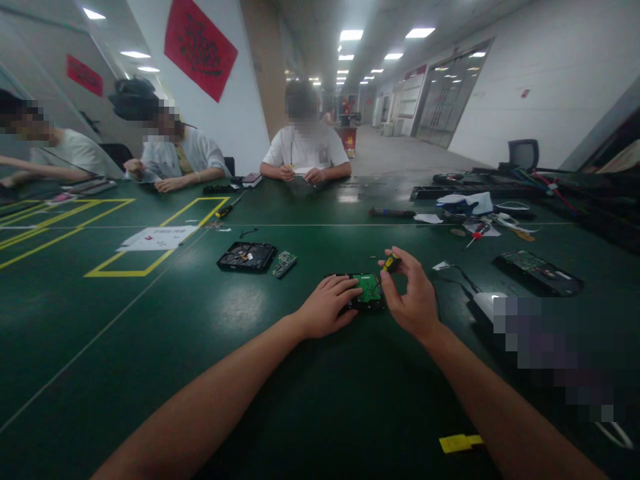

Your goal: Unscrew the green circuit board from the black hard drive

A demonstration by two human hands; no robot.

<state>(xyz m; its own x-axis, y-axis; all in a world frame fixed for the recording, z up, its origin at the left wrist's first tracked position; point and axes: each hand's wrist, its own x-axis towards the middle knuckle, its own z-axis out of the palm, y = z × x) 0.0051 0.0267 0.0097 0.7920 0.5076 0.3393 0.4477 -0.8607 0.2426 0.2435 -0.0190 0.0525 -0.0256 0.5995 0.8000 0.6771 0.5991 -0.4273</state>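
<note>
A black hard drive with a green circuit board (370,288) lies flat on the green table in front of me. My left hand (327,305) holds it from the left, fingers across its top and thumb along the near edge. In my right hand (413,297) is a yellow and black screwdriver (393,263), gripped between thumb and fingers and tilted down toward the drive's right side. Its tip is too faint to tell whether it touches a screw. Tiny screws (372,257) lie just beyond the drive.
An opened black drive case (247,256) and a loose circuit board (285,264) lie to the left. At right are another hard drive (537,272), a red screwdriver (480,232), cables and a white device (485,303). Several people sit across the table.
</note>
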